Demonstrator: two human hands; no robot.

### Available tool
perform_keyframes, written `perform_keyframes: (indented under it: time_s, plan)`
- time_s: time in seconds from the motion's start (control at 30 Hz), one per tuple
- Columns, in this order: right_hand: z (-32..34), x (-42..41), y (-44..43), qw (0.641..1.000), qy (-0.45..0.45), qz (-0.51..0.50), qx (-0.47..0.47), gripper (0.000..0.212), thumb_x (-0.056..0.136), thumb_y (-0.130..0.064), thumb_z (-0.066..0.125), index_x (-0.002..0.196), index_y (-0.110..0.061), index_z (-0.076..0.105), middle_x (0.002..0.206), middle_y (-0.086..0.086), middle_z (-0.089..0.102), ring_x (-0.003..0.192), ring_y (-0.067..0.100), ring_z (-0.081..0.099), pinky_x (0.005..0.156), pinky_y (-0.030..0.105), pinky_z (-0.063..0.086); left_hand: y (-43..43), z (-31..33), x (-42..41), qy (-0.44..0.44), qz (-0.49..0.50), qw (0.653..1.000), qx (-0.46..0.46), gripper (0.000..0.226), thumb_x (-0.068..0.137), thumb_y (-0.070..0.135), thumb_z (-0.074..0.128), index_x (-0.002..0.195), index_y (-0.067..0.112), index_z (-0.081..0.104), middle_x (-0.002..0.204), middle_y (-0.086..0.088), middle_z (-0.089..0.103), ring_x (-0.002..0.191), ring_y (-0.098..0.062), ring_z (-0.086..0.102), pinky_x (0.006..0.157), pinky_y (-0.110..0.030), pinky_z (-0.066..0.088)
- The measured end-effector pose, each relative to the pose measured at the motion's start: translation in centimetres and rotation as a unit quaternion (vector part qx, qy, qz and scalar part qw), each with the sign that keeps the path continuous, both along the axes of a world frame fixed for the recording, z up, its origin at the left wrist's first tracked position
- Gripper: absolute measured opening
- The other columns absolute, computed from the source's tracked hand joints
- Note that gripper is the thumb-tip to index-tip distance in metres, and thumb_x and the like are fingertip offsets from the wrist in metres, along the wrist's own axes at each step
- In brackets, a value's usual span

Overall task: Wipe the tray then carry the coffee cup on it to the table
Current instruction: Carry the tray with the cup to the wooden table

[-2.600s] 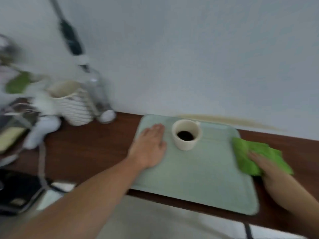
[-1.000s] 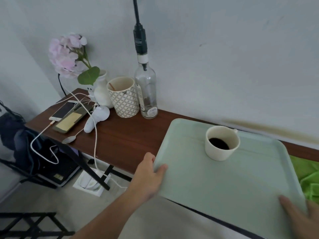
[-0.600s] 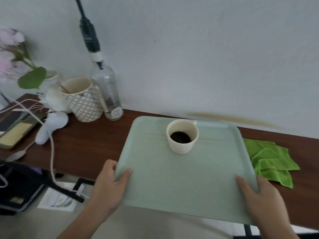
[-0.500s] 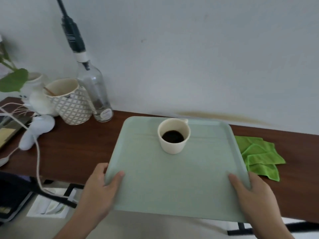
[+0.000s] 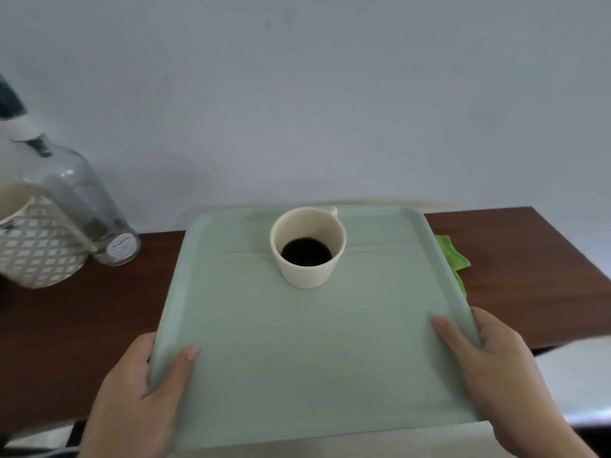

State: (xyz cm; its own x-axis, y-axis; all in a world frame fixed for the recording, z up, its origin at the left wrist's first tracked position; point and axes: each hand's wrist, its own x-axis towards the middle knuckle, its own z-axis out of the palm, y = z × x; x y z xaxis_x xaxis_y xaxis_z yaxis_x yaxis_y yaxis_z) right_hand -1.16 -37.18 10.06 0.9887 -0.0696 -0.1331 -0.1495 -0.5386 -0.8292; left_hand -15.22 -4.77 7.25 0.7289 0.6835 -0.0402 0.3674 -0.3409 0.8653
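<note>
A pale green tray (image 5: 297, 358) is held over the front edge of a dark wooden table (image 5: 82, 319). A cream coffee cup (image 5: 307, 247) with dark coffee inside stands upright on the tray's far half. My left hand (image 5: 142, 391) grips the tray's near left edge, thumb on top. My right hand (image 5: 496, 368) grips the near right edge the same way. A green cloth (image 5: 453, 259) lies on the table, mostly hidden behind the tray's right rim.
At the left stand a clear glass bottle (image 5: 89, 213) and a patterned white mug (image 5: 36, 246) on the table. A grey wall rises right behind the table. Pale floor shows below the table's front edge.
Earlier my right hand wiped the tray with the green cloth, then left it on the table. Both hands took the tray's near edges, and it has come closer to me.
</note>
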Motion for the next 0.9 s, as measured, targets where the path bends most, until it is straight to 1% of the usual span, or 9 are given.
perform_keyframes:
  time_s: [0.03, 0.13, 0.23, 0.33, 0.4, 0.47, 0.63, 0.77, 0.9]
  plan:
    - [0.1, -0.3, -0.4, 1.0, 0.0, -0.014, 0.005, 0.02, 0.09, -0.034, 0.069, 0.078, -0.019, 0.069, 0.068, -0.007, 0.073, 0.061, 0.019, 0.068, 0.054, 0.034, 0.048, -0.2, 0.1, 0.3, -0.004, -0.006, 1.0, -0.002, 0.017, 0.081, 0.036, 0.077, 0.094, 0.037, 0.067, 0.073, 0.015, 0.076, 0.058, 0.001, 0.068, 0.061, -0.03, 0.053]
    - [0.3, -1.4, -2.1, 0.998, 0.011, -0.062, 0.018, 0.018, 0.092, -0.035, 0.068, 0.082, -0.02, 0.069, 0.069, -0.005, 0.075, 0.058, 0.014, 0.07, 0.053, 0.036, 0.053, -1.0, 0.2, 1.5, -0.011, -0.038, 0.999, 0.0, 0.031, 0.072, 0.054, 0.074, 0.098, 0.041, 0.067, 0.073, 0.013, 0.077, 0.061, -0.006, 0.073, 0.042, -0.033, 0.054]
    - [0.7, -2.6, -4.4, 0.993, 0.023, -0.108, 0.04, 0.015, 0.093, -0.035, 0.067, 0.089, -0.021, 0.071, 0.075, -0.003, 0.078, 0.065, 0.019, 0.075, 0.061, 0.043, 0.061, -2.5, -0.1, 2.8, -0.015, -0.074, 0.997, -0.007, 0.047, 0.065, 0.065, 0.066, 0.102, 0.036, 0.067, 0.076, 0.01, 0.077, 0.068, -0.009, 0.074, 0.052, -0.032, 0.06]
    - [1.4, -3.9, -7.0, 0.987, 0.025, -0.149, 0.049, 0.015, 0.093, -0.034, 0.068, 0.088, -0.02, 0.071, 0.073, -0.004, 0.078, 0.059, 0.014, 0.074, 0.058, 0.038, 0.058, -5.2, 0.3, 4.2, -0.016, -0.122, 0.992, -0.017, 0.03, 0.073, 0.05, 0.077, 0.099, 0.04, 0.066, 0.075, 0.013, 0.077, 0.064, -0.007, 0.073, 0.043, -0.034, 0.053]
    - [1.8, -4.7, -9.0, 0.984, 0.022, -0.169, 0.042, 0.02, 0.093, -0.035, 0.068, 0.083, -0.017, 0.07, 0.069, -0.001, 0.077, 0.058, 0.017, 0.073, 0.054, 0.04, 0.057, -7.1, 0.4, 5.2, -0.018, -0.149, 0.988, -0.022, 0.022, 0.079, 0.028, 0.08, 0.091, 0.041, 0.067, 0.073, 0.014, 0.076, 0.06, -0.003, 0.071, 0.053, -0.033, 0.055]
    - [2.0, -5.5, -11.1, 0.981, 0.02, -0.188, 0.035, 0.023, 0.092, -0.037, 0.068, 0.08, -0.016, 0.07, 0.068, 0.001, 0.076, 0.061, 0.024, 0.073, 0.058, 0.045, 0.058, -9.2, 0.6, 6.0, -0.019, -0.166, 0.986, -0.027, 0.024, 0.08, 0.02, 0.078, 0.088, 0.04, 0.068, 0.073, 0.013, 0.077, 0.058, -0.002, 0.07, 0.057, -0.029, 0.054]
    - [2.3, -8.0, -18.0, 0.972, 0.007, -0.233, 0.033, 0.02, 0.092, -0.036, 0.068, 0.082, -0.02, 0.071, 0.071, -0.001, 0.077, 0.061, 0.019, 0.074, 0.057, 0.041, 0.059, -15.6, 1.1, 7.2, -0.02, -0.221, 0.974, -0.041, 0.014, 0.08, 0.018, 0.079, 0.088, 0.024, 0.069, 0.074, 0.012, 0.077, 0.057, -0.003, 0.07, 0.054, -0.02, 0.052]
    - [2.3, -10.8, -24.0, 0.963, 0.013, -0.269, 0.032, 0.016, 0.092, -0.035, 0.067, 0.085, -0.02, 0.07, 0.073, -0.003, 0.077, 0.061, 0.015, 0.074, 0.059, 0.041, 0.059, -21.6, 1.4, 7.6, -0.021, -0.27, 0.962, -0.034, 0.025, 0.073, 0.034, 0.083, 0.091, 0.041, 0.068, 0.078, 0.012, 0.078, 0.063, -0.007, 0.074, 0.056, -0.032, 0.056]
    - [1.6, -13.8, -29.8, 0.95, 0.033, -0.308, 0.029, 0.018, 0.092, -0.037, 0.067, 0.086, -0.02, 0.069, 0.073, -0.002, 0.077, 0.062, 0.016, 0.074, 0.066, 0.047, 0.061, -27.6, 0.9, 8.1, -0.013, -0.316, 0.949, -0.015, 0.033, 0.073, 0.026, 0.082, 0.089, 0.049, 0.064, 0.077, 0.024, 0.074, 0.062, -0.001, 0.07, 0.06, -0.024, 0.054]
